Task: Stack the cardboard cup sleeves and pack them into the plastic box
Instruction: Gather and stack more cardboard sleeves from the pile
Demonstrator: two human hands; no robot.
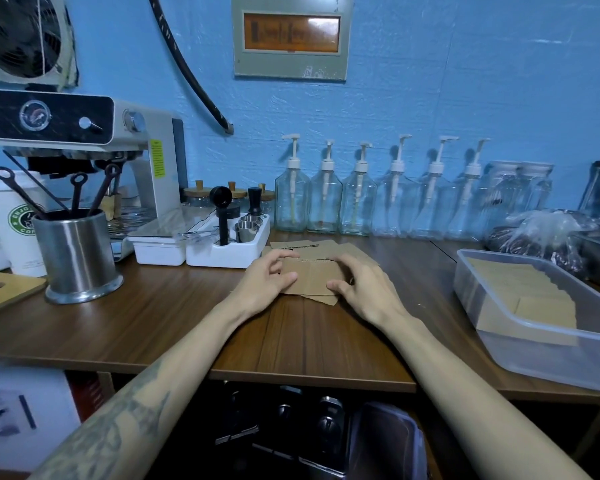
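On the wooden worktop (pixel 187 306), both hands grip a small stack of cardboard sleeves (pixel 312 277): left hand (pixel 265 282) and right hand (pixel 362 289) curl their fingers round its ends. More sleeves (pixel 329 249) lie just behind. Further right, the plastic box (pixel 551 351) already holds sleeves.
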